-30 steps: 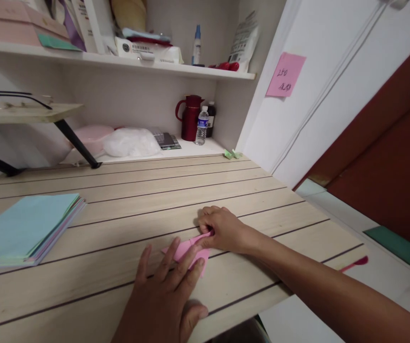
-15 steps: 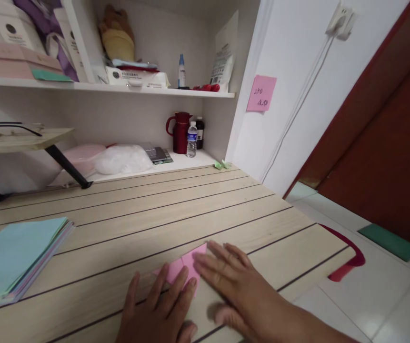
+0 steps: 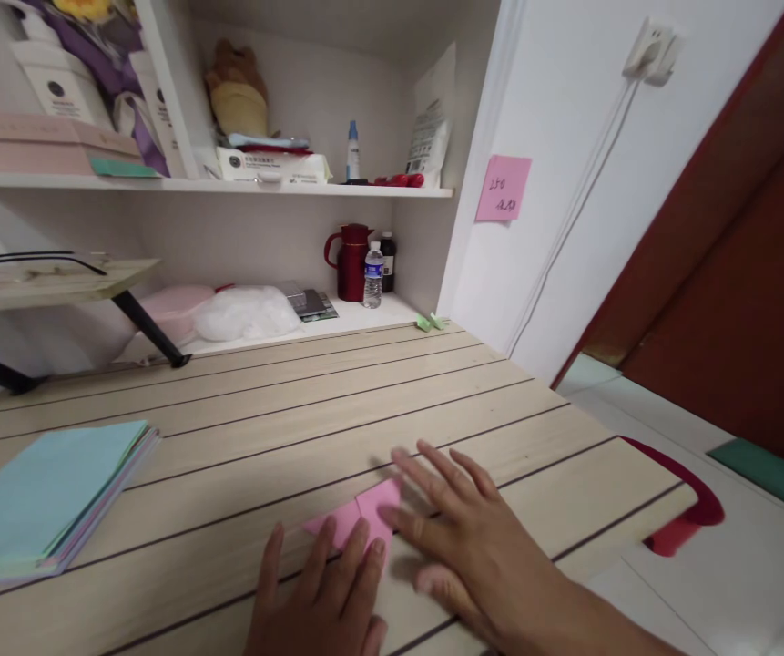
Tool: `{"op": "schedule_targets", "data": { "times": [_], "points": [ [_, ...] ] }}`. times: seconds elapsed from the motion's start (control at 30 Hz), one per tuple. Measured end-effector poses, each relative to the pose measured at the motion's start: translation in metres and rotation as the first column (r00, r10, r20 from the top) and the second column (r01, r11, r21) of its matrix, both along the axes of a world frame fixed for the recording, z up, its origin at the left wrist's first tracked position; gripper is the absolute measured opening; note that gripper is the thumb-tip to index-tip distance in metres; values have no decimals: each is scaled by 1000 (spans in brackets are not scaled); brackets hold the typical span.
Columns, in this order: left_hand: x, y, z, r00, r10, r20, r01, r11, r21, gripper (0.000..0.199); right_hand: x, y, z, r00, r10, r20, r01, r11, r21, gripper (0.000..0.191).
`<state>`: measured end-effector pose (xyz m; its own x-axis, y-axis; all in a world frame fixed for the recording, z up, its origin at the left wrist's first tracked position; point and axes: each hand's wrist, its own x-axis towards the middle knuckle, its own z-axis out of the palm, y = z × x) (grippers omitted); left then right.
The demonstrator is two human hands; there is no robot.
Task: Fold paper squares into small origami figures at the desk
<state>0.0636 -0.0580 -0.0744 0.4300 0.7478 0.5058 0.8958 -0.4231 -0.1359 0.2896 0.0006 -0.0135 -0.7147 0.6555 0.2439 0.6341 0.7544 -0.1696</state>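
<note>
A folded piece of pink paper (image 3: 379, 503) lies on the wooden table (image 3: 241, 465) in front of me, a crease line showing across its top. My left hand (image 3: 327, 583) rests on its lower left part, palm down with fingers spread, and hides that part of the sheet. At the paper's right edge is my right hand (image 3: 463, 538), fingers apart and somewhat raised. One of its fingertips is at or just over the edge; I cannot tell whether it touches.
A stack of coloured paper (image 3: 56, 497) lies at the left. Behind the table, shelves hold a red jug (image 3: 351, 264) and a water bottle (image 3: 373, 276). Small green paper pieces (image 3: 425, 322) sit at the far edge. A red stool (image 3: 678, 533) stands beyond the right edge.
My right hand has lifted slightly off the pink paper, its fingers spreading wider. My left hand still rests on the sheet. The whole view has shifted a little.
</note>
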Motion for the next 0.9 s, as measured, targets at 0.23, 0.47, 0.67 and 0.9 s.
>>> {"op": "schedule_targets", "data": {
  "times": [0.23,0.47,0.67,0.9],
  "points": [
    [3,0,2,993,-4,115,7,1000,-19,34,4,14,-4,980,-196,-23,195,980,-44,33],
    [2,-5,-2,986,44,162,-52,998,47,34,-28,45,7,973,-179,-147,125,940,-316,21],
    [5,-10,2,977,106,185,-111,994,18,48,-47,60,13,990,-96,-106,32,873,-487,28],
    [-5,-17,17,833,235,501,-224,971,-83,52,-53,71,5,900,-334,-279,-63,535,-842,24]
  ]
}}
